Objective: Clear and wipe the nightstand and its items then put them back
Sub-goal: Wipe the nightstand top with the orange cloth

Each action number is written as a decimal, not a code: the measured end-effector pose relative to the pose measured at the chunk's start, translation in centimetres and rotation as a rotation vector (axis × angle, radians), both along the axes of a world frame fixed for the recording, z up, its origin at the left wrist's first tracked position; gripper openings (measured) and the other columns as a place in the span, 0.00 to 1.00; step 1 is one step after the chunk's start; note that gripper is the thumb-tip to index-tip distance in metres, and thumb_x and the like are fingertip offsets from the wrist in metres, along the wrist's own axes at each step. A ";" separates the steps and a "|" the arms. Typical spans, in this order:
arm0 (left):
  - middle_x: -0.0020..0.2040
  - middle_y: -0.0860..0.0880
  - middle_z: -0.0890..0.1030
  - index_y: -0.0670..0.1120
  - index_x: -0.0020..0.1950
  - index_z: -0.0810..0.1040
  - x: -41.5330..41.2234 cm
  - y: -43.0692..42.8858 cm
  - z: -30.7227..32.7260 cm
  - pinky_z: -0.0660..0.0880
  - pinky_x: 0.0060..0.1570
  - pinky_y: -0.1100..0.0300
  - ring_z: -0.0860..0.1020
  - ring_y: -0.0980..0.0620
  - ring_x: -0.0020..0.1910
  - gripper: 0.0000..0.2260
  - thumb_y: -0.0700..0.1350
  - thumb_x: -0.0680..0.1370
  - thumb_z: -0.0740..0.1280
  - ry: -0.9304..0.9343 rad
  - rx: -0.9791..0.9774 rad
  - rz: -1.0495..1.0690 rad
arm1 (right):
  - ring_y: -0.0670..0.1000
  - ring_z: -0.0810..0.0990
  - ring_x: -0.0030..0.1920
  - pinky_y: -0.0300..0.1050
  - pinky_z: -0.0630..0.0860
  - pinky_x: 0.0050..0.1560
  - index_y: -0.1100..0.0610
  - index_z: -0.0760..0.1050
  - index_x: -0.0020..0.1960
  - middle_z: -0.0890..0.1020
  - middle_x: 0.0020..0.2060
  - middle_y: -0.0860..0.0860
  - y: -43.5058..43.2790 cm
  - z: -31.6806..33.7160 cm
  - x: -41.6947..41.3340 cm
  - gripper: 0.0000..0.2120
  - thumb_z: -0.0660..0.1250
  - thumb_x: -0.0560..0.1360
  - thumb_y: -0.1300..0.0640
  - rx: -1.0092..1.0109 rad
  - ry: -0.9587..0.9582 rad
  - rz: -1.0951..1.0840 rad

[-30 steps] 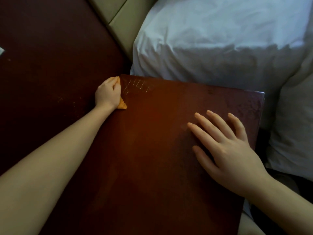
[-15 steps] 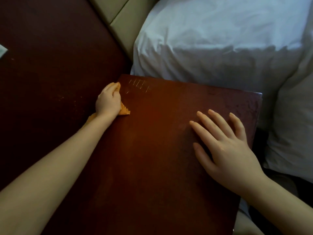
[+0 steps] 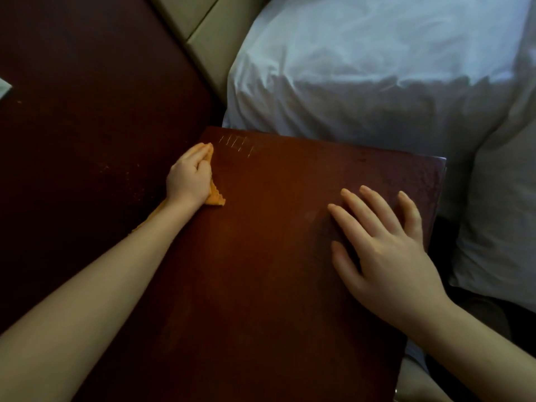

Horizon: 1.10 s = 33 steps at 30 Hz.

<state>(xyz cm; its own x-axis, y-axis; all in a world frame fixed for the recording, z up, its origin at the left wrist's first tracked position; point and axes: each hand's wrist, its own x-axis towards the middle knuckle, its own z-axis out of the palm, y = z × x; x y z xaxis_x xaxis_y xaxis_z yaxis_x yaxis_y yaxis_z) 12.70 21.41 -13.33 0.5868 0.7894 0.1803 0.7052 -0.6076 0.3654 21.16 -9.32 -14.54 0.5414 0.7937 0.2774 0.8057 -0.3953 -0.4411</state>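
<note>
At the far-left corner of the brown board [image 3: 275, 271], left hand [image 3: 188, 178] presses orange cloth [image 3: 216, 199], grip unclear; right hand [image 3: 385, 248] lies flat, fingers spread. Board likely stiff, slick; lift by its edges.

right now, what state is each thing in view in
brown folder: closed, lying flat
left hand: pressing the orange cloth onto the brown folder's far left corner
orange cloth: bunched under the left hand
right hand: flat on the brown folder, fingers spread
pillow: creased, beside the brown folder's far edge
</note>
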 end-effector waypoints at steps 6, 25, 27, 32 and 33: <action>0.69 0.53 0.70 0.50 0.67 0.72 -0.5 -1.1 0.1 0.58 0.64 0.62 0.66 0.56 0.68 0.18 0.43 0.79 0.55 -0.002 -0.034 -0.091 | 0.60 0.69 0.67 0.61 0.51 0.68 0.59 0.74 0.63 0.75 0.64 0.58 0.0 0.1 0.0 0.24 0.54 0.74 0.50 -0.002 0.010 0.010; 0.67 0.54 0.72 0.49 0.65 0.75 0.8 -0.3 -0.1 0.58 0.63 0.67 0.67 0.60 0.65 0.17 0.43 0.78 0.55 -0.015 -0.029 -0.144 | 0.59 0.69 0.67 0.61 0.55 0.67 0.59 0.74 0.63 0.75 0.64 0.58 -0.1 -0.1 0.1 0.23 0.54 0.74 0.50 0.010 0.008 0.026; 0.64 0.52 0.75 0.46 0.61 0.78 -0.3 -0.9 -0.2 0.62 0.59 0.73 0.69 0.62 0.62 0.17 0.41 0.77 0.56 -0.086 -0.053 -0.176 | 0.60 0.69 0.67 0.61 0.54 0.67 0.59 0.74 0.63 0.75 0.64 0.58 0.0 -0.1 0.1 0.23 0.54 0.74 0.50 0.014 0.006 0.021; 0.66 0.49 0.74 0.46 0.63 0.76 1.5 -0.1 0.1 0.62 0.64 0.64 0.70 0.53 0.66 0.17 0.41 0.78 0.55 -0.063 0.016 -0.032 | 0.60 0.69 0.68 0.64 0.58 0.68 0.59 0.74 0.63 0.75 0.64 0.58 0.0 -0.1 0.1 0.23 0.54 0.74 0.50 0.008 0.003 0.004; 0.67 0.49 0.73 0.46 0.65 0.75 2.1 0.2 0.2 0.61 0.66 0.61 0.68 0.52 0.67 0.17 0.42 0.79 0.55 -0.037 0.020 -0.013 | 0.60 0.69 0.68 0.63 0.58 0.67 0.59 0.74 0.63 0.75 0.64 0.58 0.0 -0.1 0.1 0.24 0.54 0.74 0.50 0.010 0.003 0.001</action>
